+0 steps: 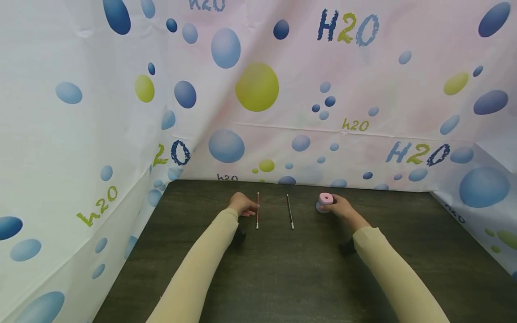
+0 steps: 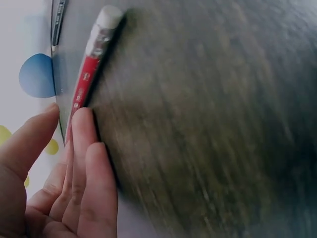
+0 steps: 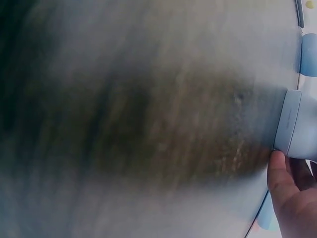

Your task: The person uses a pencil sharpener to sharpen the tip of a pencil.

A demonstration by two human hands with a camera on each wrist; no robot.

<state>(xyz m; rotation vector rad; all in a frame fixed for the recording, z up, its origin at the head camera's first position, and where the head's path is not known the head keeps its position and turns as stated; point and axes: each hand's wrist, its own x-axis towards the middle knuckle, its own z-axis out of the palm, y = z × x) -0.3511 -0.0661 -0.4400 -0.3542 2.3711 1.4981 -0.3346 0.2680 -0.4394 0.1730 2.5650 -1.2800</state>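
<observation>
A red pencil [image 1: 257,215] with a white eraser [image 2: 110,17] lies on the dark table, eraser end towards me. My left hand [image 1: 243,205] is at its middle; in the left wrist view the fingertips [image 2: 83,116] reach the shaft while the thumb [image 2: 42,126] stands apart from it. To the right lies a dark pencil [image 1: 290,213] with a pale eraser end. My right hand [image 1: 343,210] grips a small pencil sharpener [image 1: 325,198] with a round pink top, a hole in its middle, and a pale bluish base [image 3: 288,121]. Its far side is hidden.
The dark wooden table [image 1: 274,278] ends at a white printed backdrop [image 1: 282,152] with blue and green drops, which also rises along the left and right sides. Both forearms in pale yellow sleeves [image 1: 202,264] reach across the table.
</observation>
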